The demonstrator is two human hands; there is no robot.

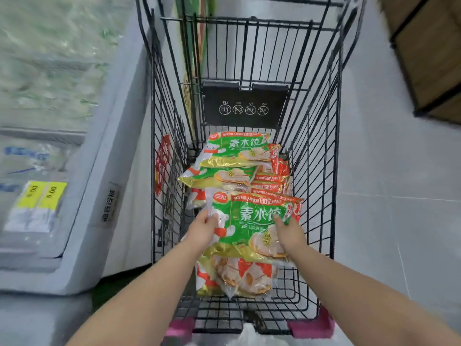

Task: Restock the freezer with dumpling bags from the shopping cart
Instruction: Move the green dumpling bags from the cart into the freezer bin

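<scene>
A black wire shopping cart point(319, 151) stands in front of me with several green, gold and red dumpling bags piled in it. The nearest top dumpling bag point(252, 221) lies flat on the pile. My left hand point(203, 229) grips its left edge and my right hand point(289, 232) presses on its right side. More bags point(237, 151) lie farther back in the cart, and another bag point(234, 275) sits under the held one. The chest freezer point(104, 186) stands to the left of the cart, its glass lid blurred.
Yellow price tags point(41, 196) show on the freezer's glass. A dark seat flap point(243, 106) with warning icons hangs at the cart's far end. Grey floor tiles point(399, 221) lie to the right. A wooden crate with a black frame point(431, 53) stands at the upper right.
</scene>
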